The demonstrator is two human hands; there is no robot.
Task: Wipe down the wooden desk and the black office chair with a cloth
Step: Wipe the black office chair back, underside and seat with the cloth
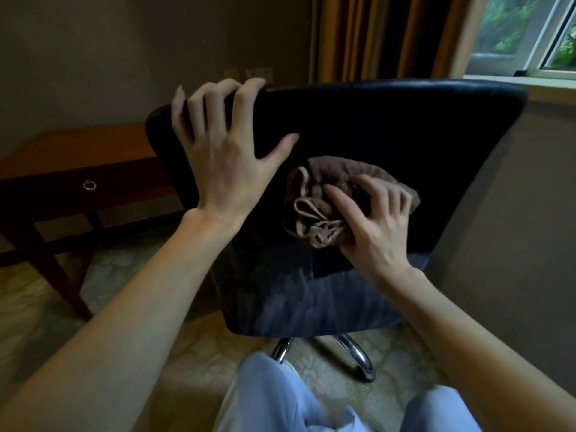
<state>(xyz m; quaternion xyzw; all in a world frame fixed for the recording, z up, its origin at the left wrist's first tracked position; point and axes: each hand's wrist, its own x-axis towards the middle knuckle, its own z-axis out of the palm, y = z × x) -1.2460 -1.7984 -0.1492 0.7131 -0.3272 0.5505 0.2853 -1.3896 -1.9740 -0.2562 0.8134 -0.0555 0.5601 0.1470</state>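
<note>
The left hand (224, 157) hooks its curled fingers over the top edge of the black office chair (389, 126), thumb spread flat across the backrest. Lower on that backrest, the right hand (371, 222) presses a bunched brown cloth (314, 210) against the leather, fingers bent into its folds. The wooden desk (78, 157) stands behind, left of the chair.
</note>
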